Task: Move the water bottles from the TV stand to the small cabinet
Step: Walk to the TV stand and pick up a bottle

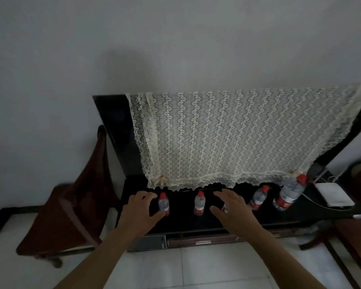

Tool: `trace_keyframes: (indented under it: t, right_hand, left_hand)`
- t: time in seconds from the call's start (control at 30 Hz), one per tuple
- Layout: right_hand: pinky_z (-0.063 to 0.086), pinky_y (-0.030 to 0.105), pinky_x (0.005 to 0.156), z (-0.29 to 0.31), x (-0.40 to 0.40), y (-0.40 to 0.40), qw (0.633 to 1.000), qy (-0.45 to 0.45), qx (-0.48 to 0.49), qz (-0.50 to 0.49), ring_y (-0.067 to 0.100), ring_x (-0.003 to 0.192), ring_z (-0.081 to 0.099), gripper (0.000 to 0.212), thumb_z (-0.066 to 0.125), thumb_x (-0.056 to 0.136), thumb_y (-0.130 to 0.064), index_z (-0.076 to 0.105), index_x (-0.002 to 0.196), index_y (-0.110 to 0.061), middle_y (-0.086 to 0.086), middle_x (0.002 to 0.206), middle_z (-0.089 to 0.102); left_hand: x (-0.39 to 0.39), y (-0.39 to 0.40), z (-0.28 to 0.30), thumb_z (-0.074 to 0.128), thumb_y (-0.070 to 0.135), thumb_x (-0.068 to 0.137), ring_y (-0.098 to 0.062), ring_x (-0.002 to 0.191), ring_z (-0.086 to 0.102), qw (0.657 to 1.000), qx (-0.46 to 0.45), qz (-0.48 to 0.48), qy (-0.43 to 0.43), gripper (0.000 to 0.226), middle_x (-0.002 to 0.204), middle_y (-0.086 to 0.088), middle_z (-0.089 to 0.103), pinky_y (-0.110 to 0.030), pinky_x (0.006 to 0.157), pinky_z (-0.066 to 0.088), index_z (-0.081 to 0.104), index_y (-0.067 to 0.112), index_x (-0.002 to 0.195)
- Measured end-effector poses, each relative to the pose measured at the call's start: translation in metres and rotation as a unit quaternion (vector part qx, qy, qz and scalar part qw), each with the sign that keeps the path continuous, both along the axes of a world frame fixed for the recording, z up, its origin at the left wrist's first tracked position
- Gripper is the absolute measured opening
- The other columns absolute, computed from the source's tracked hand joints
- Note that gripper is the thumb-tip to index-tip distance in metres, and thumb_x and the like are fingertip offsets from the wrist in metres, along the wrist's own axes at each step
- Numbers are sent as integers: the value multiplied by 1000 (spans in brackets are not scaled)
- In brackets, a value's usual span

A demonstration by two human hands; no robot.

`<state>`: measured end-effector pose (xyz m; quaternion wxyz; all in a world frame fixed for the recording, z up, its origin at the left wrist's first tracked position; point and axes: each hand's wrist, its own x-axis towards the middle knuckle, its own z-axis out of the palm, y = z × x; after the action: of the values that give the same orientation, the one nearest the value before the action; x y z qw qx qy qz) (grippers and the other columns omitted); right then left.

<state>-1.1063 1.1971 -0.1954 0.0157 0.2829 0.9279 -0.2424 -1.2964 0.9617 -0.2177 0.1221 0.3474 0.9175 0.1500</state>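
Black TV stand (pixel 217 223): five bottles. My left hand (pixel 141 213), fingers spread, nears end bottle (pixel 164 204); right hand (pixel 232 209), spread, covers third. Grip mid-body, lift straight.

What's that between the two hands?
In the head view, a small red-capped clear plastic water bottle stands upright between the left hand and right hand.

Lace cloth (pixel 238 138) — glossy blk TV stand (pixel 196 222)
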Motion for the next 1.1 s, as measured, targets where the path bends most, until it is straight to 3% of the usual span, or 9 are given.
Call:
trace_keyframes:
  t: [0.23,0.33,0.57,0.93,1.1]
  right_hand:
    - [34,44,104,-41,-69,33,998,-37,-43,9,26,139,34,62,45,92,-60,35,147,-34,-4,154,32]
    - [42,44,97,-64,-88,31,995,-36,-92,0,25,128,45,67,36,83,-68,41,140,-34,-7,140,43]
    - [36,44,111,-111,-134,14,992,-54,-101,-49,23,138,35,58,57,93,-45,38,146,-31,-4,150,39]
    - [41,47,108,-214,-176,-5,983,-63,-143,-96,21,137,38,68,58,92,-47,28,150,-31,-4,154,37]
    - [39,44,111,-261,-172,2,978,-65,-150,-130,19,139,38,67,57,92,-47,30,150,-30,-3,154,37]
  left_hand:
    - [-60,36,-31,51,72,86,-19,131,46,999,-28,18,-25,69,146,7,44,-34,103,40,46,32,142]
    - [-79,42,-63,52,71,85,-20,129,47,994,-27,27,-102,72,147,5,42,-38,104,45,44,29,143]
    - [-121,50,-134,62,58,89,-21,134,42,983,-7,32,-179,70,147,1,44,-39,107,42,41,22,145]
    - [-175,75,-263,77,41,84,-19,122,52,959,63,52,-273,64,134,-2,50,-35,100,46,48,19,137]
    - [-178,95,-316,85,28,74,-8,109,48,962,123,77,-231,63,120,6,50,-23,91,40,53,17,127]
